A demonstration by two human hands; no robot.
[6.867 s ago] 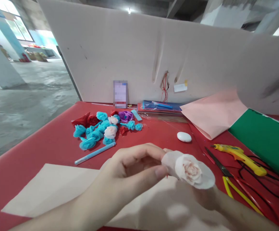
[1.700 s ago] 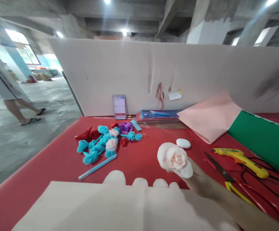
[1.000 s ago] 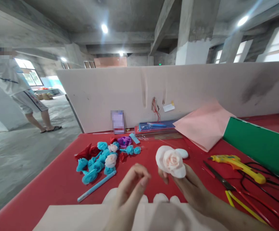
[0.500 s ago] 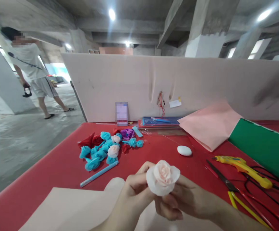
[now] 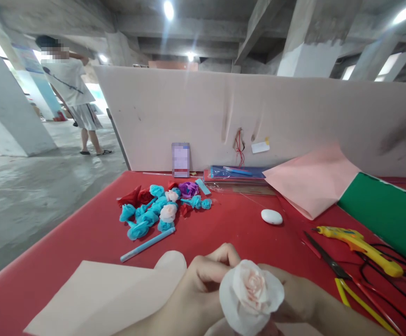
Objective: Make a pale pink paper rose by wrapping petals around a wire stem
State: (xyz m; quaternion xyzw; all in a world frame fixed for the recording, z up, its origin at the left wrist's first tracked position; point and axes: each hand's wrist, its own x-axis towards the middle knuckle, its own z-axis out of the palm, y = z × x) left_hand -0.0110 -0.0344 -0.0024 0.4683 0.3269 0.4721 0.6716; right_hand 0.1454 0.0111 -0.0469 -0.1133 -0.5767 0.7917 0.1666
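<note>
A pale pink paper rose (image 5: 251, 295) is held low in the middle of the view, its bloom facing me. My left hand (image 5: 203, 284) curls its fingers round the rose's left side and underside. My right hand (image 5: 295, 301) comes in from the right and grips the rose from behind, its fingers mostly hidden by the petals. Under both hands lies a pale pink paper sheet (image 5: 101, 298) with scalloped cut edges, spread on the red table (image 5: 84, 233).
A heap of blue, red, white and purple paper flowers (image 5: 157, 207) and a light blue pen (image 5: 147, 238) lie at left. A white oval object (image 5: 271, 216), scissors (image 5: 332, 270), a yellow glue gun (image 5: 360, 241), pink and green sheets sit at right. A person (image 5: 72, 88) stands far left.
Both hands have brought the rose down and nearer to me since half a second ago. A second ago only the right hand held it. The person at far left has walked further off.
</note>
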